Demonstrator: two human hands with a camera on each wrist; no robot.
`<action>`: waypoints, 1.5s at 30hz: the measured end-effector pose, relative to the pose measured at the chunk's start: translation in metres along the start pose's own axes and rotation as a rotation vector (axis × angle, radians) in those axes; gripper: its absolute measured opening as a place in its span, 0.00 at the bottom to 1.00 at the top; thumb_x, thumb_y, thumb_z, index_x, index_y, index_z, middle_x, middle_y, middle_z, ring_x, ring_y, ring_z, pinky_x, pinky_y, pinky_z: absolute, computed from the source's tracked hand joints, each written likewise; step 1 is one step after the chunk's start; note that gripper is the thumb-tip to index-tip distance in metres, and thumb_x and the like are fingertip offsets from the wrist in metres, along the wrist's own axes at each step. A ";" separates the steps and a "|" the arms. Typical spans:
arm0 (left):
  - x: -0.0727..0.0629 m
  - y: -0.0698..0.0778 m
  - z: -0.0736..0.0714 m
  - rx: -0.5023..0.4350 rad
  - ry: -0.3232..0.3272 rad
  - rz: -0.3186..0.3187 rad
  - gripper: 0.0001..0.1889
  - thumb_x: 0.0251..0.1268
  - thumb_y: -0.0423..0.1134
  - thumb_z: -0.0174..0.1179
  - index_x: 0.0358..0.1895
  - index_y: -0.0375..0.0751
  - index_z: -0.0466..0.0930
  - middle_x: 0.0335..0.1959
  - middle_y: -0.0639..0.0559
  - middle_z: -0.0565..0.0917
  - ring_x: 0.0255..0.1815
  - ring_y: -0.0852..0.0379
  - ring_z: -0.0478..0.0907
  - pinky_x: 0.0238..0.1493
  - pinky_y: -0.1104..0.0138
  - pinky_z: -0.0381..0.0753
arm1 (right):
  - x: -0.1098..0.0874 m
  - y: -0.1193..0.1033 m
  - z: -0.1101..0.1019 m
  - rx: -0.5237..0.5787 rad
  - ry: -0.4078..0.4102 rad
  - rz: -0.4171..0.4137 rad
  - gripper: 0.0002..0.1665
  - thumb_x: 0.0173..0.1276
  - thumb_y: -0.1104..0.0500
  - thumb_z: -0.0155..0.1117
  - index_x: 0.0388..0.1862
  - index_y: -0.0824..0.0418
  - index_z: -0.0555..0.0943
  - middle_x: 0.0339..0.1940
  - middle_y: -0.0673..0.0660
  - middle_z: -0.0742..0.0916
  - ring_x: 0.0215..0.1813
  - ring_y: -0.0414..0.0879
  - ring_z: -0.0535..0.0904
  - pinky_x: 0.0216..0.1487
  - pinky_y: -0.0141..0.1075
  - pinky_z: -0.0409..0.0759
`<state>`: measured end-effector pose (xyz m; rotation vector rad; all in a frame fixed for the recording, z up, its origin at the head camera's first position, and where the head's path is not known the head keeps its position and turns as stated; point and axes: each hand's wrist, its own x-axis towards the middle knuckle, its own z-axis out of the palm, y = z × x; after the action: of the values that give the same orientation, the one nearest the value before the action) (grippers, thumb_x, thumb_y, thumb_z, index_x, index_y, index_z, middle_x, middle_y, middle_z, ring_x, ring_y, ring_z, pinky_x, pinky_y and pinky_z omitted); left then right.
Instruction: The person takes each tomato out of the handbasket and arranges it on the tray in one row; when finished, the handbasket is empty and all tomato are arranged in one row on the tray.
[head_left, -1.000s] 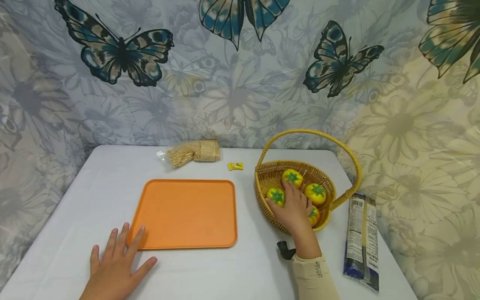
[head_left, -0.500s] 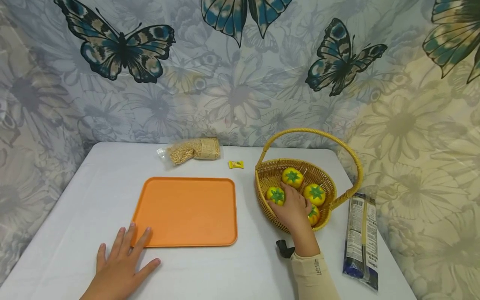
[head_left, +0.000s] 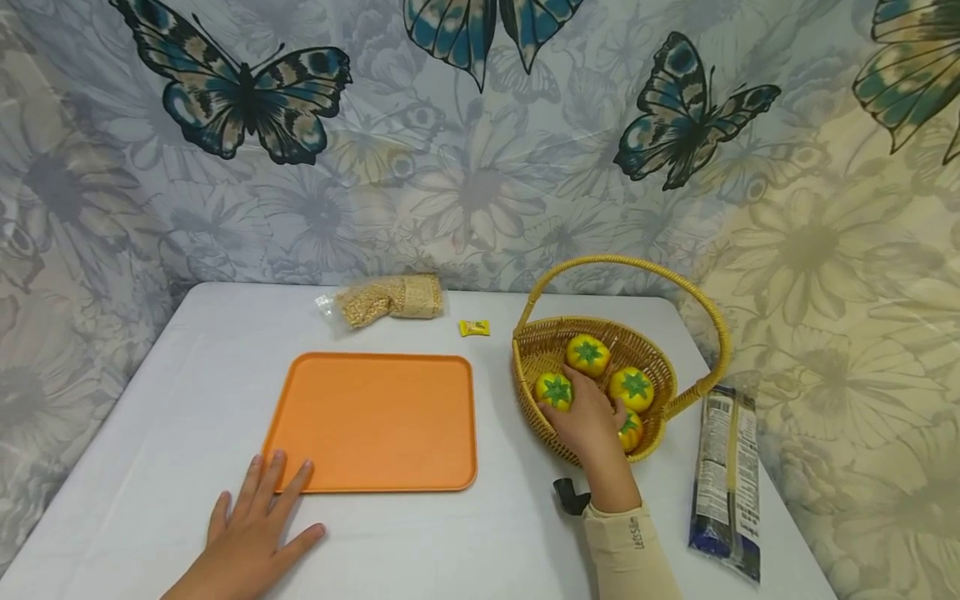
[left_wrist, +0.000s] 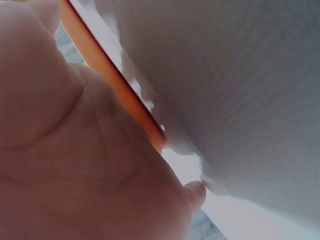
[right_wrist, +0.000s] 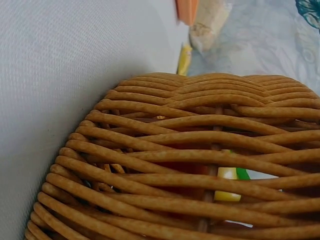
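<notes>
My right hand reaches into the wicker basket, thumb and fingers around the near side of the left yellow persimmon with a green leafy top. Another persimmon lies just beyond the fingertips. To the right of the hand are a third persimmon and a partly covered one. The basket's weave hides this hand in the right wrist view. My left hand has its fingers spread, the tips over the near left corner of the orange tray. Its palm fills much of the left wrist view.
Behind the tray lie a clear bag of beans or grains and a small yellow candy packet. A long dark-and-white package lies right of the basket, whose handle arches high. A small black object sits beside the right wrist.
My left hand has slid right and slightly forward, its fingertips moving farther over the tray's corner. The right hand's fingers have drawn in around the left persimmon, which still lies in the basket.
</notes>
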<state>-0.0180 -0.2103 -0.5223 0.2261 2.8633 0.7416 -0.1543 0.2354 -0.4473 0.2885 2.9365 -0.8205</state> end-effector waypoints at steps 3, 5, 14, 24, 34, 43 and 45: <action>0.000 0.001 0.000 -0.026 -0.018 0.006 0.47 0.76 0.67 0.57 0.86 0.44 0.55 0.87 0.31 0.39 0.84 0.35 0.17 0.67 0.24 0.16 | -0.001 0.000 0.000 0.008 0.005 0.001 0.46 0.74 0.51 0.72 0.84 0.59 0.64 0.82 0.66 0.69 0.80 0.69 0.62 0.76 0.72 0.34; 0.000 0.002 -0.001 -0.023 -0.022 0.003 0.46 0.76 0.67 0.57 0.85 0.44 0.57 0.87 0.31 0.40 0.84 0.35 0.17 0.67 0.23 0.18 | -0.001 -0.001 0.000 0.007 0.006 0.003 0.45 0.75 0.51 0.72 0.84 0.59 0.64 0.81 0.66 0.69 0.80 0.68 0.62 0.76 0.72 0.34; 0.001 0.004 -0.003 -0.007 -0.028 0.011 0.48 0.72 0.70 0.59 0.85 0.44 0.58 0.87 0.32 0.41 0.85 0.35 0.18 0.66 0.18 0.30 | -0.004 -0.002 0.002 -0.007 0.046 0.007 0.44 0.76 0.45 0.69 0.82 0.62 0.66 0.77 0.71 0.73 0.77 0.69 0.66 0.77 0.70 0.38; 0.002 0.002 -0.006 0.007 -0.033 -0.001 0.50 0.72 0.72 0.58 0.85 0.45 0.57 0.87 0.30 0.40 0.84 0.33 0.18 0.66 0.19 0.29 | -0.005 -0.007 0.009 0.023 0.251 -0.047 0.46 0.72 0.38 0.68 0.79 0.62 0.71 0.70 0.71 0.80 0.71 0.69 0.72 0.72 0.68 0.56; 0.001 0.000 -0.006 0.002 -0.032 0.005 0.50 0.71 0.72 0.58 0.86 0.47 0.56 0.87 0.32 0.39 0.84 0.34 0.17 0.67 0.20 0.26 | -0.015 -0.014 0.005 0.163 0.390 -0.082 0.45 0.70 0.38 0.73 0.78 0.59 0.74 0.67 0.66 0.83 0.66 0.66 0.77 0.67 0.62 0.72; 0.002 -0.004 0.000 0.008 -0.007 0.017 0.51 0.70 0.76 0.55 0.86 0.48 0.57 0.87 0.34 0.40 0.85 0.38 0.16 0.67 0.20 0.25 | -0.031 -0.068 0.018 0.373 0.298 -0.209 0.40 0.66 0.43 0.79 0.73 0.55 0.79 0.66 0.57 0.84 0.59 0.55 0.82 0.56 0.53 0.84; 0.002 -0.004 0.001 0.007 0.002 0.023 0.50 0.71 0.76 0.54 0.86 0.49 0.55 0.88 0.35 0.38 0.85 0.39 0.15 0.68 0.21 0.23 | -0.031 -0.079 0.026 0.370 0.265 -0.228 0.40 0.65 0.42 0.79 0.72 0.55 0.80 0.65 0.57 0.85 0.58 0.54 0.83 0.55 0.52 0.85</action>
<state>-0.0205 -0.2130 -0.5251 0.2594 2.8699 0.7359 -0.1396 0.1505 -0.4258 0.0874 3.0788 -1.4683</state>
